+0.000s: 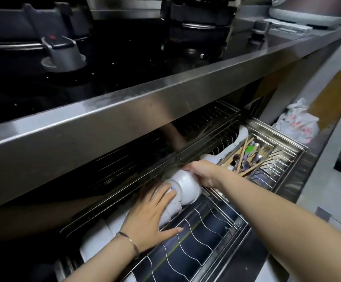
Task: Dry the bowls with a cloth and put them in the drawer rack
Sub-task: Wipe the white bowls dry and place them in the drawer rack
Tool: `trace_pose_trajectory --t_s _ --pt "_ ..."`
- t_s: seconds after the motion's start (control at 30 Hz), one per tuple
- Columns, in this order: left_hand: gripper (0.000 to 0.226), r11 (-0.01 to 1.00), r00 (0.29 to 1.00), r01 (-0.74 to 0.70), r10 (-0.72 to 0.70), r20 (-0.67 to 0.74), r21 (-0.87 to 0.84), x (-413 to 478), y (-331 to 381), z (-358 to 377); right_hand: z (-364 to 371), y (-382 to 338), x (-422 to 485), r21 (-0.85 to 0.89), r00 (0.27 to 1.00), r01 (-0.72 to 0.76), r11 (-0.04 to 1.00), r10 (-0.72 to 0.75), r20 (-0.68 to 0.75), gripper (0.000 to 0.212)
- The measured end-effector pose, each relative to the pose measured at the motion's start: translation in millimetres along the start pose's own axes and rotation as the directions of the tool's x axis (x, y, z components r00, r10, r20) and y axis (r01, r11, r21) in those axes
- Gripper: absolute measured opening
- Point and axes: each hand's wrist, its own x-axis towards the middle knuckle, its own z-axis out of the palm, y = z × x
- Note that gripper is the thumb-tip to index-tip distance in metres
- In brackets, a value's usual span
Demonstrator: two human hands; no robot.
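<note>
Bowl: white bowl (185, 188) on its side in the drawer rack (240, 224), just past the left fingertips.
Right hand (203, 174): fingers curled over its far side, holding it.
Left hand (147, 216): fingers straight, resting on the stacked bowls (172, 210).
Handling: likely glazed, so stiff, slick and chippable. Grip by the rim.

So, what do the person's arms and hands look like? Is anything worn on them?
Both forearms are bare: no sleeves and no gloves are in view. The left hand has a thin round metal bangle at its wrist. The right hand has a bare wrist.
</note>
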Motion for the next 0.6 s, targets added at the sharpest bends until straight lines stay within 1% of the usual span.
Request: trace_pose_trajectory --t_s 0.07,0.2,0.27,0.33,0.4,0.47,0.5,0.57,0.6 --pt "0.081 1.0 1.0 -0.006 0.005 0.017 0.01 -0.3 0.9 -0.9 7.2 5.7 4.7 -0.015 1.0 0.001 1.0 -0.001 0.01 0.028" --pt "0.082 0.999 0.996 0.039 -0.041 0.077 0.026 0.1 1.8 -1.0 12.7 11.8 7.7 -0.055 0.998 0.046 0.997 -0.043 0.052 0.018" --pt "0.083 0.998 0.991 0.049 -0.052 0.123 0.025 3.0 2.3 0.0 9.5 10.5 3.5 -0.1 0.993 0.062 0.993 -0.051 0.103 0.018" --pt "0.085 0.998 0.981 0.041 -0.047 0.189 0.037 7.4 3.3 -0.5 4.7 8.1 -3.2 -0.176 0.985 0.057 0.983 -0.027 0.169 0.02" --pt "0.085 0.997 0.967 0.063 -0.074 0.244 0.05 11.9 5.1 -3.9 0.5 5.8 -10.3 -0.23 0.981 0.05 0.972 -0.004 0.196 0.026" --pt "0.084 0.994 0.96 0.101 -0.111 0.256 0.052 15.2 8.0 -8.9 -3.8 2.6 -18.0 -0.295 0.984 0.055 0.954 -0.002 0.177 0.033" --pt "0.085 0.992 0.958 0.122 -0.129 0.255 0.042 15.3 9.0 -11.4 -6.1 -0.3 -23.2 -0.325 0.988 0.074 0.943 -0.024 0.153 0.033" --pt "0.095 0.996 0.958 0.088 -0.094 0.273 0.035 16.8 9.5 -14.1 -11.4 -6.9 -40.0 -0.303 0.992 0.099 0.948 -0.07 0.104 0.033" --pt "0.101 0.994 0.934 0.108 -0.105 0.343 0.01 15.5 11.4 -19.0 -14.3 -9.8 -50.4 -0.269 0.992 0.11 0.957 -0.089 0.088 0.034"
